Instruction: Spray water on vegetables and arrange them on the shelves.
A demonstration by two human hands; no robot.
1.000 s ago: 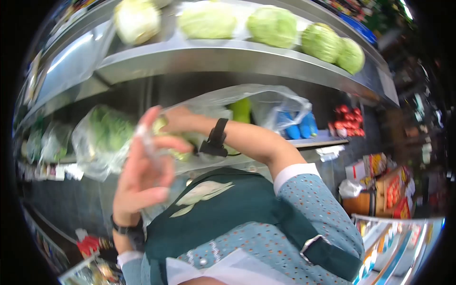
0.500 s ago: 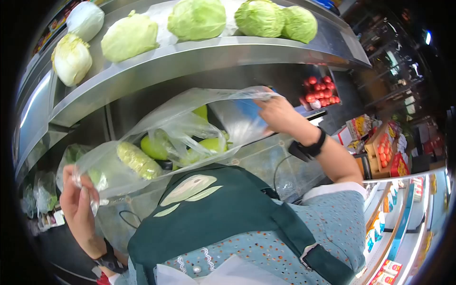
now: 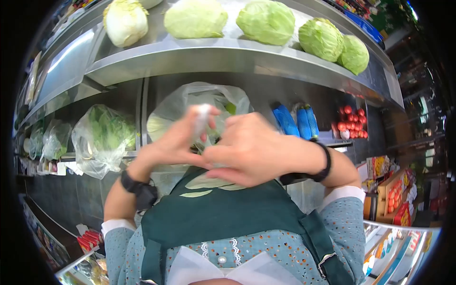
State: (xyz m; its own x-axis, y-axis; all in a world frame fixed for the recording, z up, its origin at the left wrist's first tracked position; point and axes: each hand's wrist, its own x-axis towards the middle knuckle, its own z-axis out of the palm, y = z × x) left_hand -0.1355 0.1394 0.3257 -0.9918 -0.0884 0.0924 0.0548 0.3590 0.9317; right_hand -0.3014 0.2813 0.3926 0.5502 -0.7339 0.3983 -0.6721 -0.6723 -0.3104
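A clear plastic bag [image 3: 202, 90] stands on the lower shelf in front of me, with green vegetables showing dimly through it. Over its near side, my two hands have come close together. My left hand [image 3: 178, 140] is closed on a whitish, bunched part of the bag between thumb and fingers. Beside it, my right hand [image 3: 247, 147] is curled, fingers bent toward the same gathered plastic. Both are smeared by motion, and they hide the bag's near part and much of its contents.
Several cabbages [image 3: 266, 21] and a napa cabbage [image 3: 126, 23] line the upper shelf. On the lower shelf, a bag of leafy greens [image 3: 104, 135] sits left; blue-netted produce [image 3: 297, 121] and red tomatoes [image 3: 352, 121] lie right. A metal shelf edge [image 3: 228, 59] runs above my hands.
My hands, wide apart on the spread bag, have come together in front of me. The bag is now gathered up rather than stretched sideways. The view has shifted left.
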